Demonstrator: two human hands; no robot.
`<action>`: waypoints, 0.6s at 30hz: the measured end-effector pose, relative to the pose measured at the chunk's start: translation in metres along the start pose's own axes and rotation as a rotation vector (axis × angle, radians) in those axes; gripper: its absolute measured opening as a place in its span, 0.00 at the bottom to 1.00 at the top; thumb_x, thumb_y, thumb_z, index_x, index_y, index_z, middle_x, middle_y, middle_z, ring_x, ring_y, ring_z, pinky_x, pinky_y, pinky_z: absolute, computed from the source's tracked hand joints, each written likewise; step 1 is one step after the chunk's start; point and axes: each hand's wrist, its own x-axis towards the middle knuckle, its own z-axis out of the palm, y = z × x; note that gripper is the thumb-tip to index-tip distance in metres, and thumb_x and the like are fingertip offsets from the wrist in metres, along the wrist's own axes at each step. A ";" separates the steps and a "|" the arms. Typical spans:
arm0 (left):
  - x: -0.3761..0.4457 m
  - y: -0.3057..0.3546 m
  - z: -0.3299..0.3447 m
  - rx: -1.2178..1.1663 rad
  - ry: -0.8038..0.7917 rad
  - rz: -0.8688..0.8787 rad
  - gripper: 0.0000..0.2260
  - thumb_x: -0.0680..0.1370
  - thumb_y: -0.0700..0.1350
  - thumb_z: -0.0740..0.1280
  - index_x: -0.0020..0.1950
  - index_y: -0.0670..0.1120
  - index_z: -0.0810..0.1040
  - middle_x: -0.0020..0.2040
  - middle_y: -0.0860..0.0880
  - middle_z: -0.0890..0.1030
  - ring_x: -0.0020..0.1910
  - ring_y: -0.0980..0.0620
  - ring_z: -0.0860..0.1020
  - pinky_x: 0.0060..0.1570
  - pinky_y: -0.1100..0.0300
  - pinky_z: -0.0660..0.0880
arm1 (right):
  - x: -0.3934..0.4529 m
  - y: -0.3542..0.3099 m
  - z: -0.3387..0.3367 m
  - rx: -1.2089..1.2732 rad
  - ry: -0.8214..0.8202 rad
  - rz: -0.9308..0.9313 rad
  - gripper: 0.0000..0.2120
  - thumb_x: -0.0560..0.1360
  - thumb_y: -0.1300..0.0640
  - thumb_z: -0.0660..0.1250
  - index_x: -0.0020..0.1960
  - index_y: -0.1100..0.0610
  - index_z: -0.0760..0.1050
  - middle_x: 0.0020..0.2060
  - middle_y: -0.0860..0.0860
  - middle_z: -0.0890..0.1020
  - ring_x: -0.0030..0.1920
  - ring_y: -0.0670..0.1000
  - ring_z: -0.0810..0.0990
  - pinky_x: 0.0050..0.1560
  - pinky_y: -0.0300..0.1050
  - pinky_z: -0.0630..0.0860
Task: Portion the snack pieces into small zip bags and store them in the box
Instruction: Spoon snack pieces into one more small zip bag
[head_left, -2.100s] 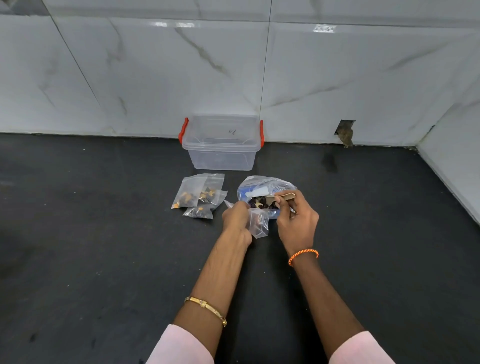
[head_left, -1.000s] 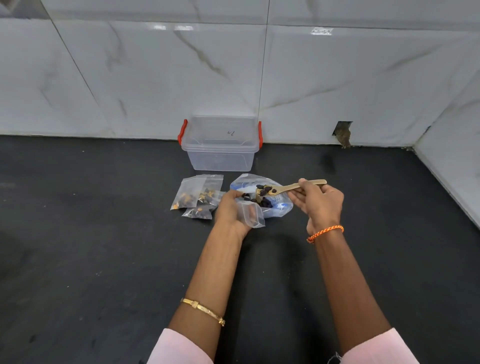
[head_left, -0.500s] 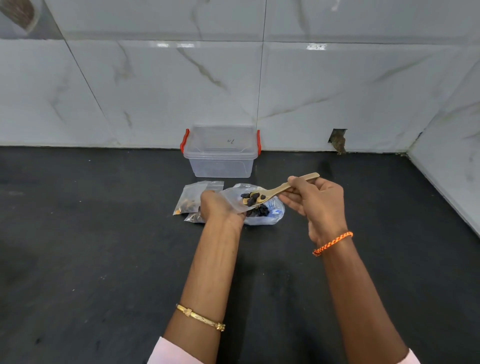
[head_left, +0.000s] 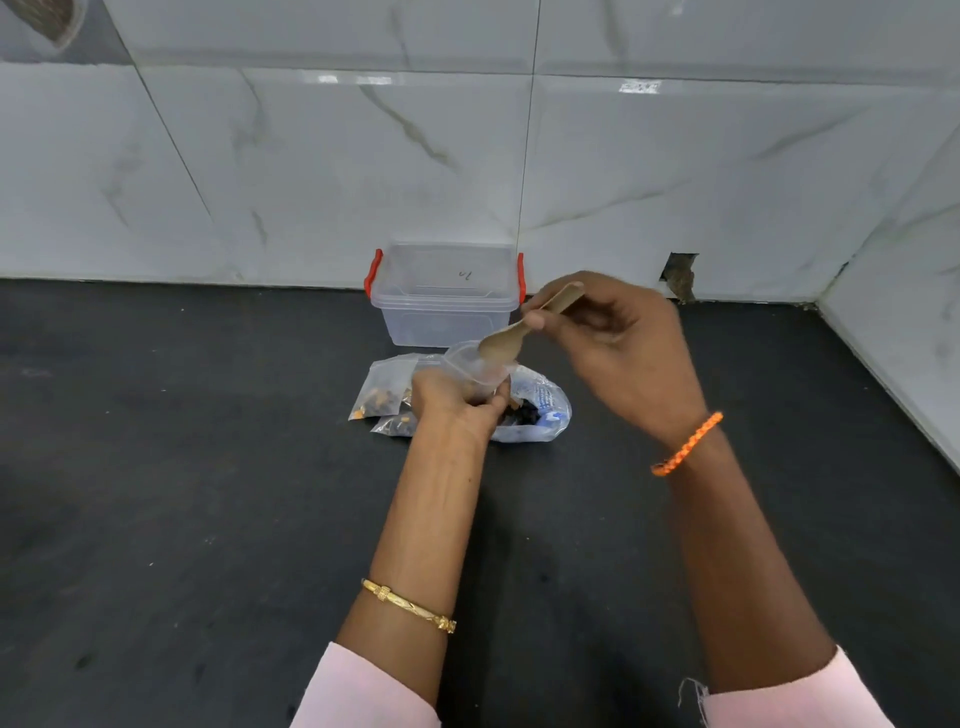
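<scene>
My left hand (head_left: 453, 410) holds a small clear zip bag (head_left: 472, 370) upright with its mouth open. My right hand (head_left: 618, 345) grips a wooden spoon (head_left: 511, 338), tipped bowl-down into the mouth of that bag. Behind my left hand lies the large clear snack bag (head_left: 540, 410) with dark pieces and blue print. Left of it, a few filled small zip bags (head_left: 382, 389) lie flat on the black counter. A clear plastic box (head_left: 447, 296) with red handles stands open against the wall.
The black counter (head_left: 182, 467) meets a white marble-tiled wall behind the box and a side wall at the right. A small dark hole (head_left: 680, 275) shows in the wall tile right of the box.
My right hand scooped dark pieces from the large bag, lifted the spoon and has now tipped it into the small bag. My left hand raised the bag a little.
</scene>
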 end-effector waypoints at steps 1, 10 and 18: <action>0.000 0.002 -0.003 -0.022 0.019 0.000 0.17 0.81 0.42 0.52 0.68 0.40 0.68 0.67 0.39 0.72 0.66 0.37 0.70 0.52 0.47 0.71 | 0.001 0.003 -0.006 0.043 0.045 0.007 0.00 0.72 0.65 0.71 0.42 0.63 0.80 0.39 0.52 0.84 0.40 0.46 0.82 0.47 0.38 0.78; 0.007 -0.022 -0.036 0.086 0.109 -0.068 0.11 0.80 0.43 0.52 0.49 0.42 0.73 0.41 0.44 0.76 0.42 0.46 0.77 0.34 0.55 0.77 | -0.023 0.080 0.005 -0.043 0.163 0.192 0.03 0.73 0.65 0.70 0.40 0.60 0.79 0.35 0.48 0.82 0.36 0.41 0.82 0.41 0.33 0.77; 0.046 -0.049 -0.032 0.477 0.163 0.090 0.22 0.69 0.37 0.69 0.62 0.41 0.72 0.51 0.39 0.81 0.36 0.47 0.79 0.35 0.56 0.79 | -0.043 0.120 0.020 -0.336 0.112 -0.075 0.07 0.70 0.70 0.68 0.46 0.64 0.82 0.43 0.55 0.84 0.42 0.45 0.80 0.47 0.29 0.75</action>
